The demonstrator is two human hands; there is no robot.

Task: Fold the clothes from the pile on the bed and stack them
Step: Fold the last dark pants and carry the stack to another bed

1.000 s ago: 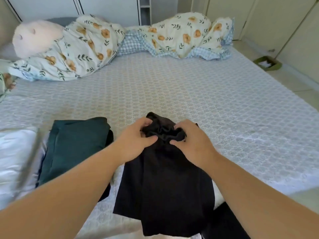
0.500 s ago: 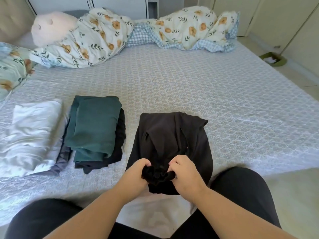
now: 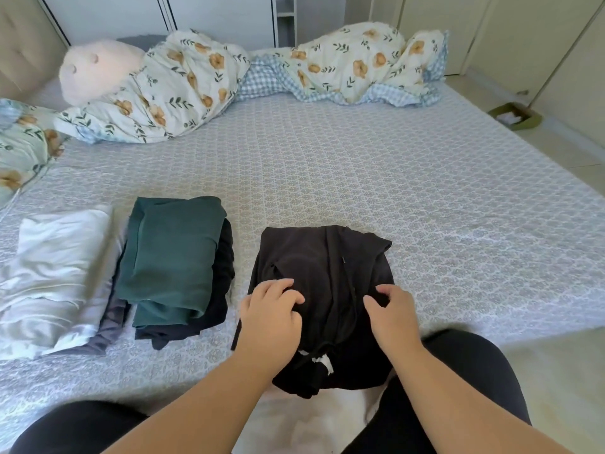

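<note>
A black garment [image 3: 327, 267] lies folded on the bed [image 3: 425, 208] right in front of me, its waistband with a drawstring and a white label at the near edge. My left hand [image 3: 271, 309] rests on its left part and my right hand [image 3: 393, 312] on its right part, fingers bent, tips on the cloth. To the left sits a folded dark green garment [image 3: 170, 257] on top of a black one [image 3: 222, 290]. Further left is a folded white pile [image 3: 55, 276] over a grey piece [image 3: 111, 322].
A flowered quilt [image 3: 196, 86] and a pale pink plush toy [image 3: 98, 67] lie along the far side of the bed. A flowered pillow [image 3: 19, 152] is at the left edge. A green tray [image 3: 514, 117] sits on the floor at right. My knees in black trousers [image 3: 458, 371] meet the bed's near edge.
Both hands have let go of the bunched waistband and moved forward onto the middle of the black garment, which now lies flatter. The view has tilted down and back.
</note>
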